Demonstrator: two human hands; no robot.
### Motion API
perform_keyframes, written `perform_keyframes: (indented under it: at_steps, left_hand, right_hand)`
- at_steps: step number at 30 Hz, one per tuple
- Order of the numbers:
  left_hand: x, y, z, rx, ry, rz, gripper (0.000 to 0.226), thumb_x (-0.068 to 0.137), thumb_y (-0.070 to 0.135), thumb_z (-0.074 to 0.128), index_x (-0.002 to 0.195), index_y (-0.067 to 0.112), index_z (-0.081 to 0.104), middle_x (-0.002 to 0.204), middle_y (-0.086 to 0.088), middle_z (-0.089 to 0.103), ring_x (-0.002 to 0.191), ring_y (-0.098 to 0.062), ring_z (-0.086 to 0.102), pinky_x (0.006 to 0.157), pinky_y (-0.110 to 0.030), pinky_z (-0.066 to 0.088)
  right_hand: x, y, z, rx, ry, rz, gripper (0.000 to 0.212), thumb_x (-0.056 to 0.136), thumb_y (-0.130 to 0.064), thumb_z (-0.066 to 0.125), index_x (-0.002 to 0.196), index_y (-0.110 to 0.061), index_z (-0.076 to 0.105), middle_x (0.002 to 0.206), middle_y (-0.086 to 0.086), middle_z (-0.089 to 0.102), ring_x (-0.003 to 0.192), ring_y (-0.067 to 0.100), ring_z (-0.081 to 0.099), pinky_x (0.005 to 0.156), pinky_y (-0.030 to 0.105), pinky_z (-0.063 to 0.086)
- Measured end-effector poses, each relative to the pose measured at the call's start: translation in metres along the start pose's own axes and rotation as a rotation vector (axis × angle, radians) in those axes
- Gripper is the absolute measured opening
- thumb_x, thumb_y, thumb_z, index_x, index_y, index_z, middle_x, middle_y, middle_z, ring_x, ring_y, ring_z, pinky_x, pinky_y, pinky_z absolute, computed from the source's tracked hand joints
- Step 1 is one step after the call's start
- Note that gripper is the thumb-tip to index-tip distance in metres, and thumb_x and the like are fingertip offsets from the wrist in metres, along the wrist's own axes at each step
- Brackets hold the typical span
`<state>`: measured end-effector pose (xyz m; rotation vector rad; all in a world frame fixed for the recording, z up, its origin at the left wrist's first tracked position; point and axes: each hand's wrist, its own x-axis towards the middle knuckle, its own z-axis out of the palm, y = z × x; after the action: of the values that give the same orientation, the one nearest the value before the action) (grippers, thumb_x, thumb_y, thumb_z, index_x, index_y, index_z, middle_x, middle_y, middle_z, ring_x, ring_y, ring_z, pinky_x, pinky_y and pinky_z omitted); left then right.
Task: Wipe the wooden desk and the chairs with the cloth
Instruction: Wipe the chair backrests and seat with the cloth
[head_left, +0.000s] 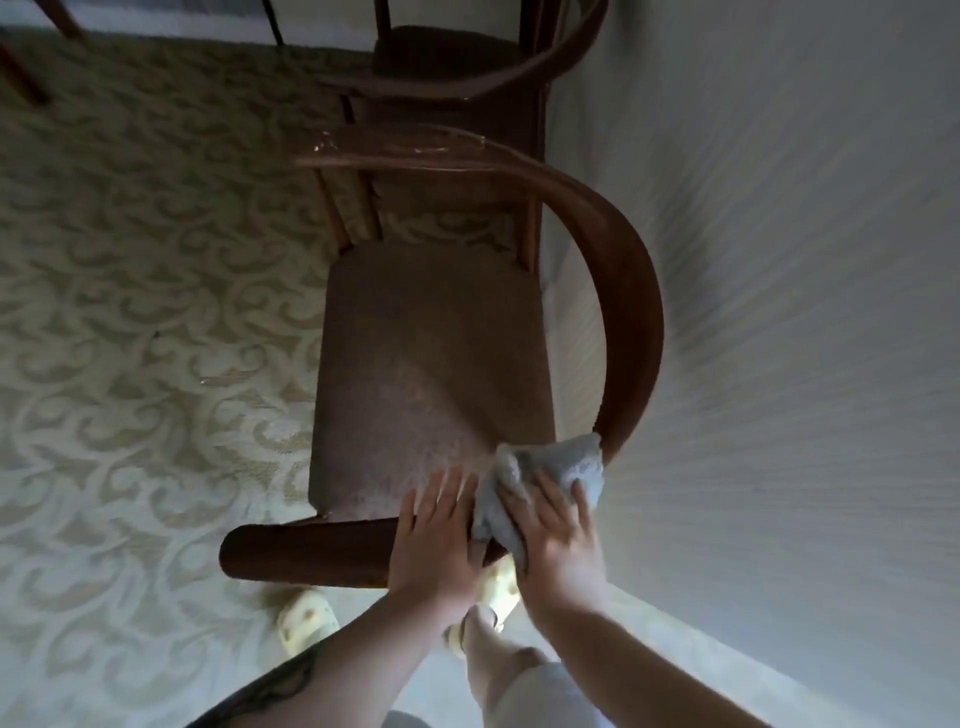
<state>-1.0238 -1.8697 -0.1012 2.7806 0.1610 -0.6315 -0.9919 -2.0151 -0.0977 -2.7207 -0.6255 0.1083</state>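
Cloth (540, 493), grey & bunched, is sitting on curved wooden rail of near chair (631, 291), w/ right hand (558, 540) pressing it, fingers spread fairly flat. Left hand (434, 540) is lying flat on rail beside it, holding nothing. Second chair (467, 67) behind.

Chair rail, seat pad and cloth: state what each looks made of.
Chair rail: apparently bent wood with a dark brown varnish; it shines, and pale chips show on the far arm.
Seat pad: looks like brown woven upholstery, matte and grainy.
Cloth: grey-blue, soft and nubby, probably terry or microfibre; it bunches under the right hand.
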Motion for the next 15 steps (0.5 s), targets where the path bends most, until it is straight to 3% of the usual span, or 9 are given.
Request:
perform_keyframes:
  at_steps: [2,4,6,9,13,15]
  left_hand:
    - [-0.016,-0.027,0.004,-0.060,0.052,-0.015,0.059,0.089,0.035,0.031,0.141,0.012,0.046,0.148,-0.006,0.042,0.136,-0.026,0.039,0.110,-0.044,0.019]
    - [-0.032,-0.054,0.008,-0.066,0.081,-0.074,0.056,0.092,0.037,0.031,0.138,0.011,0.051,0.141,-0.005,0.052,0.134,-0.024,0.039,0.110,-0.042,0.019]
    - [-0.048,-0.079,0.008,-0.068,0.094,-0.126,0.056,0.100,0.043,0.020,0.142,0.015,0.045,0.145,-0.001,0.047,0.138,-0.021,0.036,0.111,-0.041,0.017]
    - [-0.070,-0.108,0.010,-0.072,0.168,-0.195,0.057,0.100,0.045,0.018,0.151,0.022,0.025,0.157,0.005,0.024,0.146,-0.014,0.016,0.115,-0.039,0.008]
    - [-0.088,-0.140,0.014,-0.101,0.229,-0.214,0.060,0.095,0.034,0.029,0.152,0.017,0.021,0.159,0.001,0.020,0.147,-0.016,0.007,0.115,-0.040,0.010]
    - [-0.090,-0.157,0.011,-0.104,0.246,-0.234,0.068,0.090,0.030,0.031,0.153,0.015,0.010,0.160,-0.002,0.014,0.148,-0.016,-0.003,0.117,-0.041,0.011]
  right_hand:
    - [-0.012,-0.037,0.018,0.110,-0.019,-0.061,0.049,0.079,-0.015,0.052,0.127,-0.017,0.064,0.123,0.006,0.066,0.120,0.027,0.058,0.113,0.044,0.023]
    - [-0.002,-0.046,0.023,0.146,-0.064,-0.162,0.045,0.084,-0.020,0.048,0.126,-0.018,0.064,0.120,0.004,0.067,0.116,0.024,0.060,0.112,0.041,0.027]
    - [0.003,-0.033,0.021,0.065,-0.052,-0.202,0.043,0.086,-0.021,0.049,0.126,-0.019,0.064,0.123,0.003,0.066,0.119,0.023,0.059,0.114,0.040,0.026]
    - [-0.024,-0.030,0.024,0.037,0.007,-0.097,0.047,0.082,-0.012,0.058,0.128,-0.016,0.063,0.130,0.009,0.062,0.130,0.023,0.048,0.116,0.043,0.024]
    - [-0.048,-0.125,0.060,0.085,-0.058,-0.217,0.051,0.076,-0.008,0.056,0.126,-0.019,0.065,0.122,0.007,0.067,0.130,0.022,0.050,0.112,0.046,0.033]
    - [-0.029,-0.161,0.067,0.176,-0.026,-0.276,0.047,0.075,-0.012,0.075,0.121,-0.019,0.068,0.119,0.004,0.068,0.127,0.020,0.054,0.108,0.043,0.039]
